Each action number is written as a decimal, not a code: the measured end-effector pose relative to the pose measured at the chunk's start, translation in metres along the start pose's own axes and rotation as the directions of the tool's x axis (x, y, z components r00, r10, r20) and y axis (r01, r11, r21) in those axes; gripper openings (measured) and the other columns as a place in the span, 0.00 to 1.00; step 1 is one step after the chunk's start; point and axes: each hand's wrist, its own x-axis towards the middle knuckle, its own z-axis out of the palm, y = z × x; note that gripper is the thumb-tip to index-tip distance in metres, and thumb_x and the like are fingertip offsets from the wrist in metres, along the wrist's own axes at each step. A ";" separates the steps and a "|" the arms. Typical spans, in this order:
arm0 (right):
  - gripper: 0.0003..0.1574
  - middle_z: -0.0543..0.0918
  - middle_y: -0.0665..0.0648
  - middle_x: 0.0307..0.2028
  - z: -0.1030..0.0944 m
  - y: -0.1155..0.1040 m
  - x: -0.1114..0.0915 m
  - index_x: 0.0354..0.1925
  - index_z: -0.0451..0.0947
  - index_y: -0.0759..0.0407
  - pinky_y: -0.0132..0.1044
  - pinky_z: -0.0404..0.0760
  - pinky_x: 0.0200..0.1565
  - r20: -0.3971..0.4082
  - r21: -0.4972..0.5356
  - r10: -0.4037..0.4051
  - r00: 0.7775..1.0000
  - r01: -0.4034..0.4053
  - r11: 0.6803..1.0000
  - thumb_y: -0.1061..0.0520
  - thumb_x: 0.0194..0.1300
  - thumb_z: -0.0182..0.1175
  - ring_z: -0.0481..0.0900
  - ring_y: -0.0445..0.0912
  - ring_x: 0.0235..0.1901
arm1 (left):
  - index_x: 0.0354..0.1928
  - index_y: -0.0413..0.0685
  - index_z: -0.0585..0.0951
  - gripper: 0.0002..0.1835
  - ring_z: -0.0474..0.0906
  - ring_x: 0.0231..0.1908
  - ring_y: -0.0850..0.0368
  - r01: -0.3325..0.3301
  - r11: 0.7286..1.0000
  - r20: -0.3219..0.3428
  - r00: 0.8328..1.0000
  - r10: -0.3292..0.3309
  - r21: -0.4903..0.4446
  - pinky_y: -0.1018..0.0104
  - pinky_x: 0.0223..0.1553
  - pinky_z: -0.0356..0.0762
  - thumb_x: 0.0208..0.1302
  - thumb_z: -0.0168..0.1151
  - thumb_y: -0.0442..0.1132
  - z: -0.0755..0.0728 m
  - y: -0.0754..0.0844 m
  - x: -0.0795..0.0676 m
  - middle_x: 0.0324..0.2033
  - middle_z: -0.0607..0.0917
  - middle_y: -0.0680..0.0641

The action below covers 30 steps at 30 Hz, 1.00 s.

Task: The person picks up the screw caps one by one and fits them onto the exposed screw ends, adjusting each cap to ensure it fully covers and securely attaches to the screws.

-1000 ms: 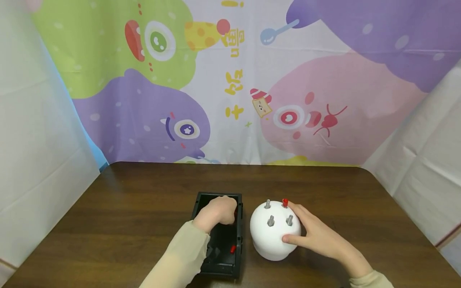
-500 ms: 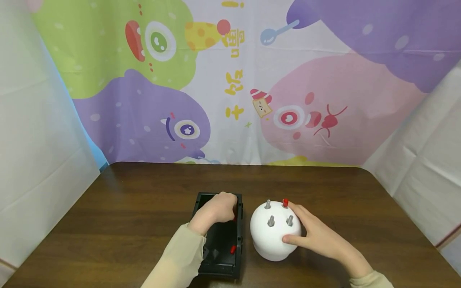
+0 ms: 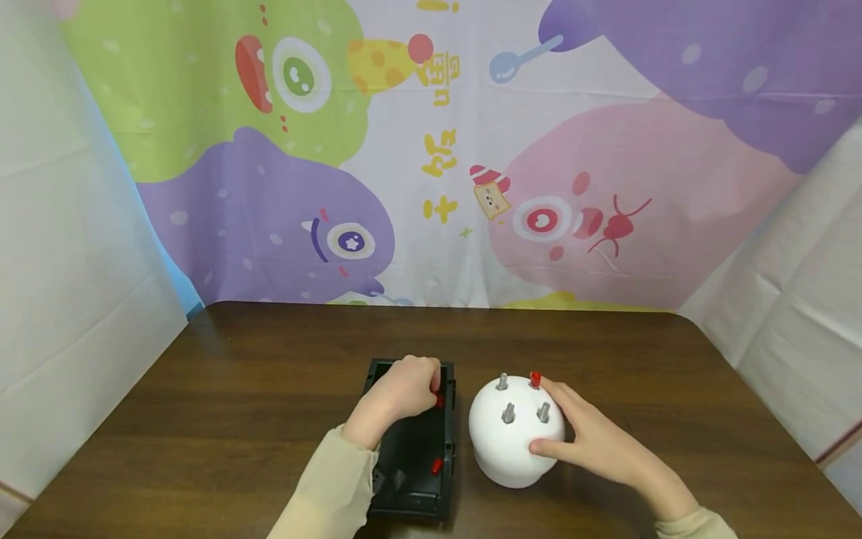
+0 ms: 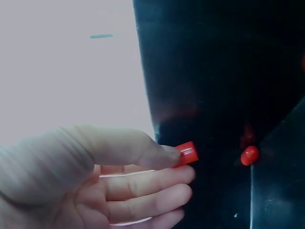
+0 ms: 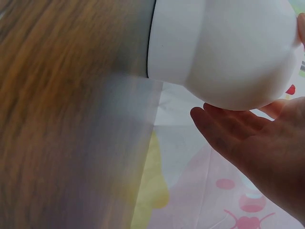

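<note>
My left hand is over the far half of a black tray. Between its thumb and index finger it pinches a small red cap, best seen in the left wrist view; the other fingers lie alongside below. A second red cap lies in the tray beyond the fingertips. My right hand holds the right side of a white rounded body, thumb in front and fingers behind. Grey threaded pegs stand on its top, and a red cap sits at the far right one.
Another red cap lies in the near part of the tray, by its right wall, with small dark pieces to the left. Tray and white body stand side by side on a brown wooden table. A printed cartoon curtain hangs behind.
My left hand has shifted slightly up and to the left within the tray, and red now shows below its fingers. The right hand keeps its hold on the white body.
</note>
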 end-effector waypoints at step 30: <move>0.51 0.62 0.47 0.55 0.000 0.002 0.000 0.61 0.51 0.45 0.47 0.65 0.48 -0.002 0.008 0.019 1.000 -0.019 1.000 0.35 0.41 0.60 0.63 0.44 0.53 | 0.29 0.45 0.71 0.03 0.66 0.16 0.61 -0.013 0.995 -0.241 0.970 -0.011 -0.097 0.71 0.20 0.65 0.50 0.53 0.32 0.003 0.002 -0.010 0.19 0.71 0.54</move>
